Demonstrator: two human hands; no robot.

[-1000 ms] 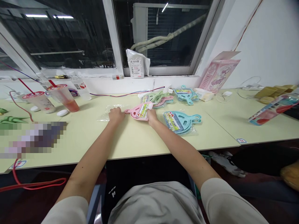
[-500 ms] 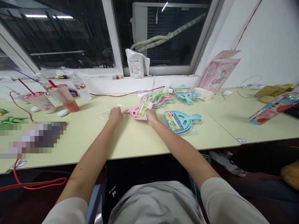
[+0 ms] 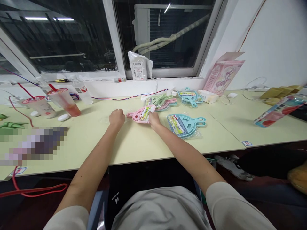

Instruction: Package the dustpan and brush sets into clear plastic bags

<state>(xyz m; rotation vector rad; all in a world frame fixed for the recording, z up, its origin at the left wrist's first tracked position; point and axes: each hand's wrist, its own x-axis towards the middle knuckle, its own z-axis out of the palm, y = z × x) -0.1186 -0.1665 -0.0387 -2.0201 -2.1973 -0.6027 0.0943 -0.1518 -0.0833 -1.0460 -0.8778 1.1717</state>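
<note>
A small pink dustpan with a printed card on it lies flat in front of me, its handle pointing left. My right hand grips its wide edge at the card. Just left of the handle, my left hand is closed on a clear plastic bag, which shows faintly beside the fist. To the right of my right hand lies a wrapped blue dustpan set. Behind are green and pink dustpans in a pile and another blue set.
Two drink cups with red straws stand at the left, near white oval objects. A pink box and a small white box are at the back right. A bottle-like pack lies far right. A white parcel rests on the sill.
My left hand has shifted very slightly left, and less of the clear plastic shows around it. The pink dustpan and my right hand have barely moved.
</note>
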